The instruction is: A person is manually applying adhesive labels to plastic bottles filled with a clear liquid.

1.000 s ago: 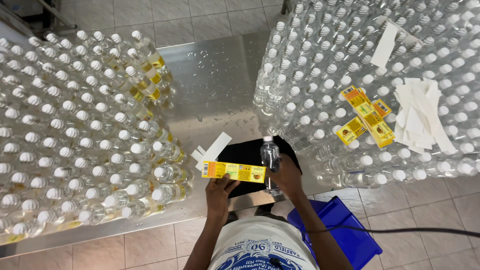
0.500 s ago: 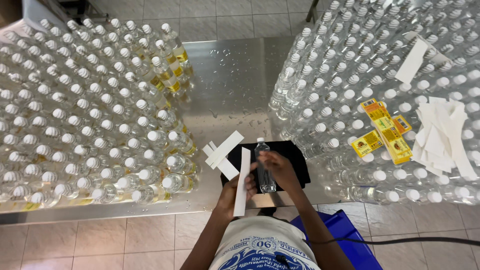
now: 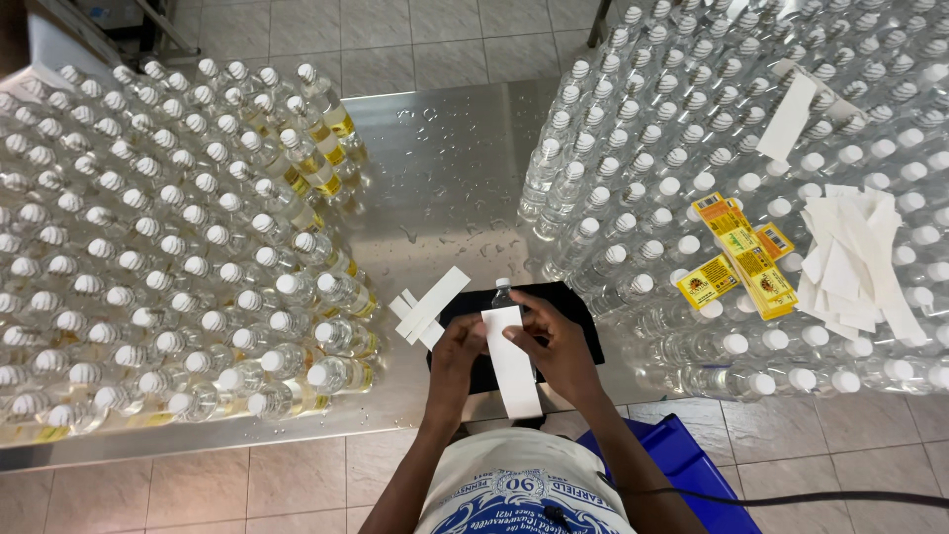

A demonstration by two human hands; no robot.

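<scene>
I look down on the near edge of the steel bench (image 3: 445,168). My left hand (image 3: 453,358) and my right hand (image 3: 556,348) meet there over a flat black mat (image 3: 578,314) that lies at the middle of that edge. Both hands grip a long white paper strip (image 3: 514,361), blank side up, which runs from the near edge toward the far side. The left fingers pinch its left margin; the right fingers press on its upper right part. Under the strip's far end lies a small clear plastic bottle with a white cap (image 3: 503,293), resting on the mat with its cap pointing away from me. Whether the right hand also clasps the bottle I cannot tell.

Just left of the mat, a few loose white paper strips (image 3: 427,308) lie crossed on bare steel.

On the left of the bench stands a dense block of capped bottles with yellow labels (image 3: 178,257). On the right stands a second block of clear unlabelled capped bottles (image 3: 692,129). On top of those caps rest a bunch of yellow printed labels (image 3: 741,259), a heap of white backing strips (image 3: 855,259), and one single white strip (image 3: 788,119) farther back.

A blue plastic crate (image 3: 682,460) sits on the tiled floor below the near edge.
</scene>
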